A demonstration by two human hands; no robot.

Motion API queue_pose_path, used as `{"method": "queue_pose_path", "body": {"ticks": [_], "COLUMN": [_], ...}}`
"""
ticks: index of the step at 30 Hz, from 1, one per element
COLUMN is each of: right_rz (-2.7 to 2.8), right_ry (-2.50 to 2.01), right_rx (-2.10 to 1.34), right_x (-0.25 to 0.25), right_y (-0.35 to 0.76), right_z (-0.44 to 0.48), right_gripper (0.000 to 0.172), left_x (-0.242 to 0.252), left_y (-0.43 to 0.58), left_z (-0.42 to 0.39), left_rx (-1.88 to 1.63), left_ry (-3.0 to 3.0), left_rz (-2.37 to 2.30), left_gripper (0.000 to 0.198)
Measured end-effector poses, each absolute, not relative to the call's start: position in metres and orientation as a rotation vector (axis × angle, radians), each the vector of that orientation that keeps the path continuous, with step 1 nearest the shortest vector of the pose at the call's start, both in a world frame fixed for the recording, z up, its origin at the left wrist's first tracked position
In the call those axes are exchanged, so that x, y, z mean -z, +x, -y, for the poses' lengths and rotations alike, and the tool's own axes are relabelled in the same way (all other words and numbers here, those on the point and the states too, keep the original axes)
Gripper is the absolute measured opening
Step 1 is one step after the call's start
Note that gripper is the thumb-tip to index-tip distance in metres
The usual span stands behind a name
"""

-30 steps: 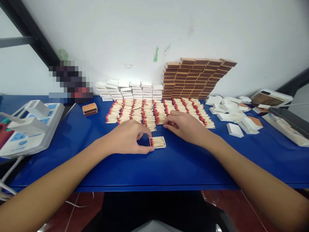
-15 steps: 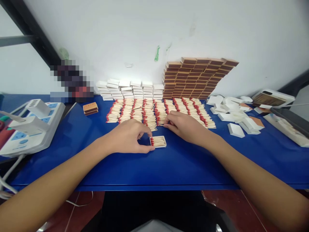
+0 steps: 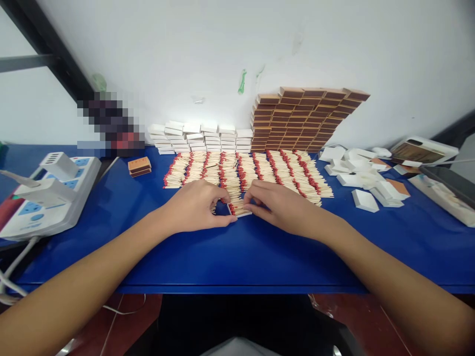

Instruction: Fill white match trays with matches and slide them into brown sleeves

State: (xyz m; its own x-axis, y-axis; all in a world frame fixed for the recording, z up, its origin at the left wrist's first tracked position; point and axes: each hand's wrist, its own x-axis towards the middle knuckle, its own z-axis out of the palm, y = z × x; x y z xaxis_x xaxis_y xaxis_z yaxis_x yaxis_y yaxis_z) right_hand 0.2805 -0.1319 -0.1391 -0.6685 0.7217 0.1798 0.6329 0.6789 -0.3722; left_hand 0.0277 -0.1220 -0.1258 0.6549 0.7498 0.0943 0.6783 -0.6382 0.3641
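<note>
A small white matchbox tray (image 3: pixel 244 214) holding red-headed matches lies on the blue table, partly covered by my fingers. My left hand (image 3: pixel 196 206) grips its left end between thumb and fingers. At the tray's right end is my right hand (image 3: pixel 284 205), thumb and fingertips pinched together; whether matches are between them is hidden. Just behind both hands spreads a wide bed of loose matches (image 3: pixel 210 168), laid in rows with their red heads to the left.
White trays (image 3: pixel 218 138) and a tall stack of brown matchboxes (image 3: pixel 297 121) stand against the wall. Loose white trays (image 3: pixel 365 200) and a phone (image 3: pixel 425 151) lie right. On the left are an orange matchbox (image 3: pixel 139 166) and a power strip (image 3: pixel 79 195) with cables.
My right hand has come from the match rows left and toward me, to the tray's right end. My left hand and the tray have shifted slightly away from me.
</note>
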Motion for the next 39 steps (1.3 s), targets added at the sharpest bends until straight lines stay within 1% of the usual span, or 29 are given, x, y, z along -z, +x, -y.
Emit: {"method": "queue_pose_path", "body": {"ticks": [4,14,18,25,31,35,39], "right_rz": [2.586,2.527,2.472,2.504,2.512,2.561,2.559], "right_ry": [-1.036,-1.042,-1.022,-0.999,-1.045,-1.092,-1.148], "right_rx": [-0.339,-0.454,-0.411,-0.366,-0.344,-0.366,-0.317], "right_x": [0.143,0.141,0.146,0.158,0.157,0.154,0.149], "right_y": [0.277,0.277,0.278,0.277,0.273,0.276,0.289], "right_z": [0.134,0.133,0.128,0.117,0.116,0.115,0.115], "right_gripper": [0.010,0.011,0.009,0.020,0.012,0.013,0.012], "left_x": [0.126,0.127,0.127,0.126,0.126,0.127,0.125], "left_y": [0.028,0.027,0.027,0.027,0.027,0.026,0.026], "left_z": [0.122,0.122,0.123,0.124,0.124,0.123,0.123], "left_rx": [-0.343,-0.335,-0.337,-0.315,-0.327,-0.335,-0.323], "left_ry": [2.571,2.562,2.561,2.553,2.566,2.577,2.580], "left_rz": [-1.103,-1.036,-0.993,-0.992,-0.975,-0.963,-1.033], "left_gripper": [0.030,0.036,0.037,0.038,0.036,0.037,0.035]}}
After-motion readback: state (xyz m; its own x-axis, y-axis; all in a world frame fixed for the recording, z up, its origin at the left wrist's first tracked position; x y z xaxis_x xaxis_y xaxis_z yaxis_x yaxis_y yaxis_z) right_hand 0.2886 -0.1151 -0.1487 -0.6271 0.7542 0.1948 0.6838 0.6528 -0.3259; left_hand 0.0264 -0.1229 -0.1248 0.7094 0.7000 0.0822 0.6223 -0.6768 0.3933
